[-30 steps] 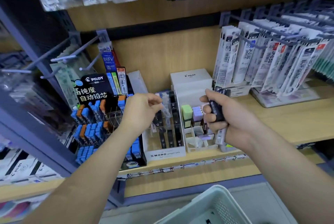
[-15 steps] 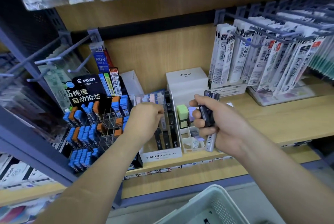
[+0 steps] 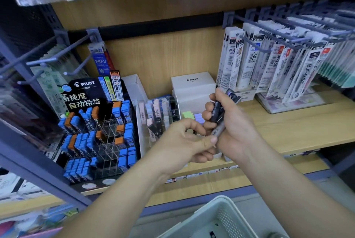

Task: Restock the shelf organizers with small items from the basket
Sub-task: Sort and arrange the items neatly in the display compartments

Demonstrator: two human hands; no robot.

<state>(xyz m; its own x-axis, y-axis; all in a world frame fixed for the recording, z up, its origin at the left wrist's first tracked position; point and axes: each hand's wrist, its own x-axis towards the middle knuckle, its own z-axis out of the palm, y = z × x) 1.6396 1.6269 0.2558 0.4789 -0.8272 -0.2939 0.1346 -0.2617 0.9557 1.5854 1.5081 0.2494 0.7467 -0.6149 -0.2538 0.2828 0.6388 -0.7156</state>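
Clear organizer (image 3: pixel 157 115) sitting at the shelf (image 3: pixel 288 126) front edge, slots part-filled | left hand (image 3: pixel 180 143) pinching the low end of one of the lead cases (image 3: pixel 218 110) between thumb and forefinger | right hand (image 3: pixel 236 128) gripping the bundle over the organizer's right side | judging: sliding one out straight, keeping the others clamped | basket (image 3: pixel 230 218) waiting below the shelf's front edge.

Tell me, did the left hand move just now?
Yes: the left hand moved right, off the clear organizer to the lead cases in the right hand.
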